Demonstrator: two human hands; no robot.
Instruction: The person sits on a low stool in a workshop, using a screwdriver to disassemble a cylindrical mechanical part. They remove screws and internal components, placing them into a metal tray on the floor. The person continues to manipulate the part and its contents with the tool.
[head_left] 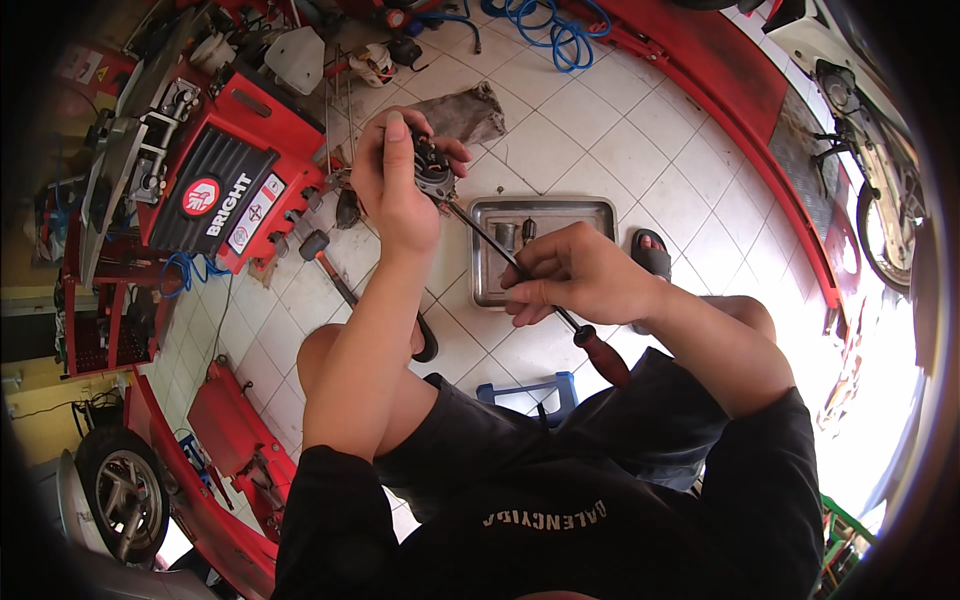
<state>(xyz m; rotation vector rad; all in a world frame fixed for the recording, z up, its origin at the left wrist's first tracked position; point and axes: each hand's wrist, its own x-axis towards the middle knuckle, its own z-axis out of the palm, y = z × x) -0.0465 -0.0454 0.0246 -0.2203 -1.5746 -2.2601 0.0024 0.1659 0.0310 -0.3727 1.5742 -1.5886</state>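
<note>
My left hand point(405, 195) is raised in front of me, its fingers curled around a round, dark metal mechanical part point(433, 172). My right hand point(580, 275) grips a long screwdriver point(603, 357) by its dark shaft, with the red handle sticking out below the fingers. The shaft slants up to the left, and its far end meets the lower side of the metal part; the tip itself is hard to make out. Beneath the screwdriver, a rectangular metal tray point(612, 222) lies on the floor, holding a metal cylinder point(504, 236) and a small dark piece point(529, 230).
A hammer point(315, 246) stands left of the tray. Beyond my left hand lies a grey cloth point(465, 112). A red machine point(235, 190) is at left, a blue stool point(565, 392) between my legs. Red rails point(740, 120), a motorcycle point(880, 225) and a blue hose point(565, 45) lie farther off.
</note>
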